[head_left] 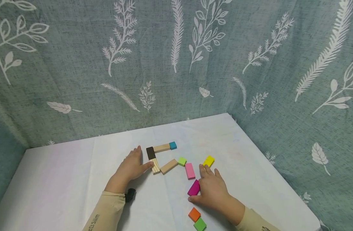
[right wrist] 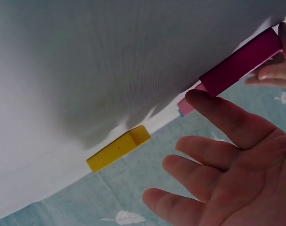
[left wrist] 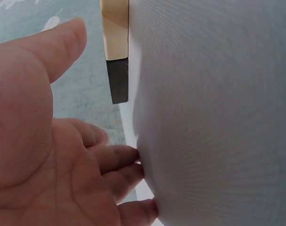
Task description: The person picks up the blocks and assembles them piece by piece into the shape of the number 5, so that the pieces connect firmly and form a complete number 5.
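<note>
On the white tabletop, a magenta block (head_left: 194,188) lies by my right hand (head_left: 213,190). In the right wrist view, my thumb and index finger pinch the magenta block (right wrist: 241,62) at its two ends, other fingers spread. A yellow block (head_left: 209,160) lies just beyond those fingertips. My left hand (head_left: 131,167) rests on the cloth with fingers extended, holding nothing. Its thumb comes close to a striped pale wooden block (head_left: 155,166); whether they touch, I cannot tell. A dark brown block (head_left: 151,153) adjoins the striped one.
Beyond the brown block, a plain wooden block (head_left: 162,148) leads to a blue one (head_left: 172,145). Another wooden block (head_left: 169,166), a lime green block (head_left: 181,161) and a pink block (head_left: 190,171) run rightward. Nearer lie orange (head_left: 194,214) and green (head_left: 200,224) blocks. A patterned curtain (head_left: 164,96) stands behind.
</note>
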{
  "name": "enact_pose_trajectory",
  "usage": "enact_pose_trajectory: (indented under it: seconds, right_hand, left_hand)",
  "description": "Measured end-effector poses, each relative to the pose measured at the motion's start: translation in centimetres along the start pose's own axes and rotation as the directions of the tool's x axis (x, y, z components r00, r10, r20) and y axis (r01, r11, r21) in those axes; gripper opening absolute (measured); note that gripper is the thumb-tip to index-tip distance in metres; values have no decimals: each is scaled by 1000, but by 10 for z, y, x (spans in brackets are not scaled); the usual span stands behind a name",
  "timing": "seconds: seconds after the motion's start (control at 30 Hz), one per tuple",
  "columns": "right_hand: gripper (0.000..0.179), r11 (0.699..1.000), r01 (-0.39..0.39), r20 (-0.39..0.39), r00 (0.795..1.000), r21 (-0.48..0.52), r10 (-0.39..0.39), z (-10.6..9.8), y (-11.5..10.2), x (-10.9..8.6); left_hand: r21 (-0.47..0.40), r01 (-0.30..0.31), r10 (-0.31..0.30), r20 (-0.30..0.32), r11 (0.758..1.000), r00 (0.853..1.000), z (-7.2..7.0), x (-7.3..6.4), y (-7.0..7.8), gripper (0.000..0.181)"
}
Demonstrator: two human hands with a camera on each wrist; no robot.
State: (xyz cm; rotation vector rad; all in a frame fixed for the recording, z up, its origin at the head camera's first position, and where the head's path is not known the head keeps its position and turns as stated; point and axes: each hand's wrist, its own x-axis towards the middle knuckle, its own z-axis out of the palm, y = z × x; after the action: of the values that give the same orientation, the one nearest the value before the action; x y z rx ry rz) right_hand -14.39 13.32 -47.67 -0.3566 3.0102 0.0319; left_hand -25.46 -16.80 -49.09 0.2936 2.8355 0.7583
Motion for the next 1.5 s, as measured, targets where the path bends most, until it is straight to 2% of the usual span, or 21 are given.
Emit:
enact_pose_trajectory:
  seconds: [0.33,0.7,0.93,1.07,1.2,1.33,1.5]
  right_hand:
    - [63,1000,1,1,1000,7,-1,2,-2,5]
    - [66,999,-40,5,999,12,40,1,-2,10]
    - [78,997,-66,9,998,29,66,0,-2,11]
    - [77,997,-76,11,997,31,76,0,-2,11]
    - [87,993,-106,40,994,48,104,-2,-1,11]
    - [80,988,-137,68,989,68,133,-8,7,11]
    - [69,992,-118,17,993,53,118,-24,34,15]
  left_hand:
    - [5,-1,1,-3,1000,1000,1,-1,0,102]
    - [20,-6,6,-16,1000,1000,0,2,1,102]
    - [22,-2,2,-5,1000,1000,0,2,1,102]
    - [20,2,-2,-2,1000,1000,0,2,1,102]
    - [22,4,-4,-3,1000,1000,1,2,1,102]
    - [27,1,-1,-5,1000,1000,1,2,0,102]
    - [28,-2,2,-6,1000,1000,1,2,0,102]
